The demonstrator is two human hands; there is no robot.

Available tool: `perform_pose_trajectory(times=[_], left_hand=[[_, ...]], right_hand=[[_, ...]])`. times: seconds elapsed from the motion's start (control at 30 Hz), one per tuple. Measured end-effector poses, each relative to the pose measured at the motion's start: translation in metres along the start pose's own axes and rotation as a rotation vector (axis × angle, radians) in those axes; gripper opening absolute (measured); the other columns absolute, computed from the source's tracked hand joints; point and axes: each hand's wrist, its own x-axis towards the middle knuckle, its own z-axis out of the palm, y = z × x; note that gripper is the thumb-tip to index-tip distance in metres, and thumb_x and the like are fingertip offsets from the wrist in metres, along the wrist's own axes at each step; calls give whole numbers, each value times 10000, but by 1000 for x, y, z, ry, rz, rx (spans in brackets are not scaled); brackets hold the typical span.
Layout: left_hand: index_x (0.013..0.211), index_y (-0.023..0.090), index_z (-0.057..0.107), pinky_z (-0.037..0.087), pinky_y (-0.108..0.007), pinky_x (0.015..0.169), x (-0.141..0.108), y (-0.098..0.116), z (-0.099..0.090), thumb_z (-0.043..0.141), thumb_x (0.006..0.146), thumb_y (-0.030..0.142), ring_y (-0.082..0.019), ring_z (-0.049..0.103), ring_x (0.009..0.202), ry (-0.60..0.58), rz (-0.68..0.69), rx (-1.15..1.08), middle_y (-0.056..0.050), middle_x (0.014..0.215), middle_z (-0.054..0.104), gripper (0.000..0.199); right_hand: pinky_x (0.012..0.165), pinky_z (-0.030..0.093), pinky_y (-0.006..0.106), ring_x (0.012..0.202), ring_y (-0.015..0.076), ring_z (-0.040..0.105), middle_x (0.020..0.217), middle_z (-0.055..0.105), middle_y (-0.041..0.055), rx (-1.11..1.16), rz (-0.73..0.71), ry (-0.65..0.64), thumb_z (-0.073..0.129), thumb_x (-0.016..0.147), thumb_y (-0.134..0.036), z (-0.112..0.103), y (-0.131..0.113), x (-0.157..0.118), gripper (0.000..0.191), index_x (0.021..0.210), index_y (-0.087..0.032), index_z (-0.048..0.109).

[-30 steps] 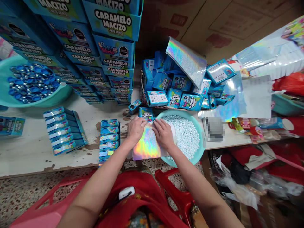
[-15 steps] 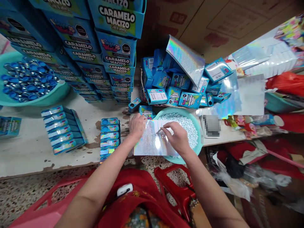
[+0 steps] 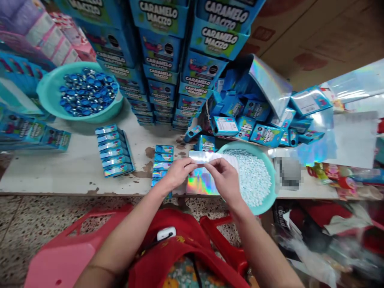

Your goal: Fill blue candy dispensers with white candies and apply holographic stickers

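Note:
A shiny holographic sheet (image 3: pixel 202 185) lies in front of me, its right part overlapping the left side of a turquoise basin (image 3: pixel 273 182) of small pale mint candies (image 3: pixel 255 174). Above the sheet, my left hand (image 3: pixel 180 173) is closed in a pinch, fingertips almost meeting those of my right hand (image 3: pixel 226 178), which pinches too. Between them runs a thin strip (image 3: pixel 198 165), its details too small to make out. Just left of my left hand stands a row of small blue candy boxes (image 3: pixel 163 157). Another blue box (image 3: pixel 206 143) lies beyond the sheet.
Tall stacks of blue cartons (image 3: pixel 163 52) rise at the back. A pile of blue boxes (image 3: pixel 265 134) lies behind the basin. Further left are a second row of boxes (image 3: pixel 115 150) and a turquoise basin (image 3: pixel 45 94) of blue-and-silver tins. A pink chair (image 3: pixel 60 260) stands below the table.
My left hand has left the sheet's upper-left corner and come to meet my right hand over the sheet, both now at the thin strip. The view has swung left.

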Motion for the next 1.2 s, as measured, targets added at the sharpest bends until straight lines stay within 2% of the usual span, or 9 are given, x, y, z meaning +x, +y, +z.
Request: perform_pose_trajectory(times=[0.23,0.33,0.47,0.67,0.77,0.87,0.97,1.07,1.2], left_hand=[[1055,198,494,412,-272,623,-40,-54,-88,385,841,256,-163,547,633,281,-121,374,20,665,565,247],[1043,195,486,418,-290,636,-32,-74,-108,351,843,235,-179,561,655,280,-120,498,4,687,565,245],[1050,177,484,437,-300,668,-19,-91,-108,348,842,226,-188,580,693,315,-144,539,-22,742,588,253],[1144,150,536,446,-352,853,-34,-103,-82,340,899,352,-239,607,969,508,-272,589,-119,1009,650,372],[1285,136,489,385,-412,986,-46,-102,-72,304,913,489,-280,503,1183,421,-272,584,-159,1264,560,545],[1282,129,514,330,-504,1020,-49,-85,-73,320,890,569,-360,411,1264,358,-414,653,-187,1379,460,621],[1251,140,537,312,-461,1049,-31,-51,-64,330,905,542,-315,421,1251,525,-211,722,-161,1354,485,569],[1264,179,505,342,-380,1027,11,-16,-29,421,895,505,-251,466,1194,493,68,733,-110,1286,542,500],[1163,178,546,401,-400,887,67,-4,26,602,782,522,-306,532,1078,287,-156,829,-123,1128,628,516]], right_hand=[[932,414,407,1000,233,534,992,558,88,-70,-45,52,617,789,-311,136,17,12,155,694,-191,636],[950,395,425,1015,249,496,984,517,96,-126,-40,84,619,779,-270,166,19,16,118,697,-186,609],[953,386,438,996,250,476,977,489,101,-138,-28,118,592,763,-192,180,22,17,57,728,-187,547],[913,423,417,988,243,485,1068,483,133,-80,42,191,563,760,-181,181,26,16,288,1031,-153,473],[927,411,451,989,253,491,1021,520,117,-100,55,137,516,789,-179,183,23,16,219,1006,-166,488],[961,393,471,1066,263,478,1070,531,147,-103,23,134,407,767,-65,173,11,9,325,1070,-140,496],[975,412,420,1122,227,480,1177,518,134,-26,-139,122,362,786,-39,137,2,-5,446,1204,-161,457],[942,444,388,1073,198,514,1136,543,101,-45,-274,260,354,869,-98,84,16,-10,378,1216,-201,465],[997,385,473,1155,251,459,1188,526,145,-406,-349,401,448,902,-219,28,67,17,318,1209,-170,516]])
